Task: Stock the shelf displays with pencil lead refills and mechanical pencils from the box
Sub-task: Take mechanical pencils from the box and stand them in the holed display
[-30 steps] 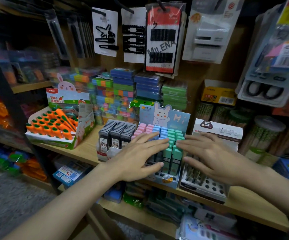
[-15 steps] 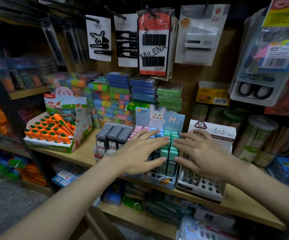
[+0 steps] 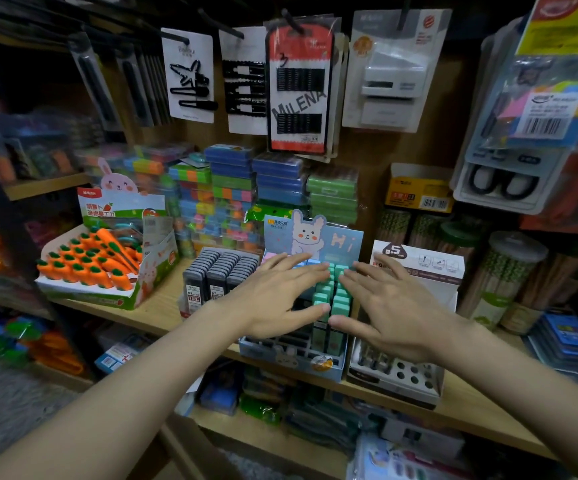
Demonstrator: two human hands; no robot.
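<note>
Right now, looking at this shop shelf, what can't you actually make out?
- Head view: left hand and right hand, fingers spread, hide most rows in the bunny display box; whether they touch the mint-green cases is unclear.
- Labels on the black lead refill cases: too small.
- White pencil display: partly behind the right hand.
- Left shelves: blurred.
- Lower shelf: cut off by the bottom edge.

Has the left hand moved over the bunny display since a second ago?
No. The left hand still lies spread over the bunny display, fingertips near the green refills, as before; only the camera shifted.

Stationery shop, stocked shelf (image 3: 149,311), hanging blister packs (image 3: 393,69)
</note>
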